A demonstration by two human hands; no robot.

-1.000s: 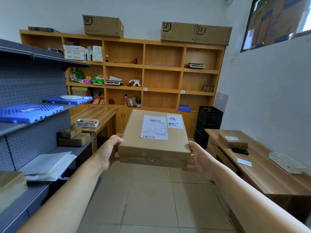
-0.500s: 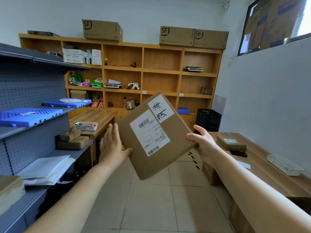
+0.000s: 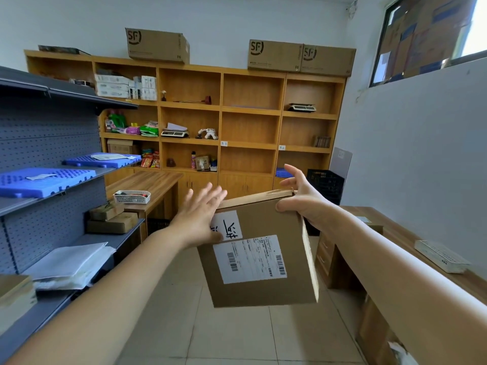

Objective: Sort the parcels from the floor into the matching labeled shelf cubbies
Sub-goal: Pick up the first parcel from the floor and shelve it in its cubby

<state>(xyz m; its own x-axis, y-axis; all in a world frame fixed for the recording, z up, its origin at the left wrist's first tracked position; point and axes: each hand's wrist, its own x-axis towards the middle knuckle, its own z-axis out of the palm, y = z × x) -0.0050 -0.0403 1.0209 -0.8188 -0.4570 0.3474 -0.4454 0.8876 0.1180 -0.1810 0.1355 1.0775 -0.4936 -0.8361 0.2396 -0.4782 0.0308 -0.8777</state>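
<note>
A flat brown cardboard parcel (image 3: 263,293) hangs in front of me, its labelled face toward me and upside down, with a white shipping label and a handwritten white sticker. My right hand (image 3: 303,198) grips its top right corner. My left hand (image 3: 200,217) lies flat against the parcel's upper left, fingers spread, covering part of the sticker. The wooden shelf unit (image 3: 221,111) with its cubbies stands at the far wall; small white labels (image 3: 224,143) sit on two shelf edges.
Grey metal racking (image 3: 52,143) lines the left side, holding blue trays, white mailers and brown boxes. A wooden desk (image 3: 147,180) with a white basket stands ahead left. A wooden table (image 3: 395,233) runs along the right wall. A black crate (image 3: 326,180) sits by the shelves.
The parcel has been turned over from flat to hanging with its label upside down. My right hand moved to its top corner, and my left hand opened flat against its face.
</note>
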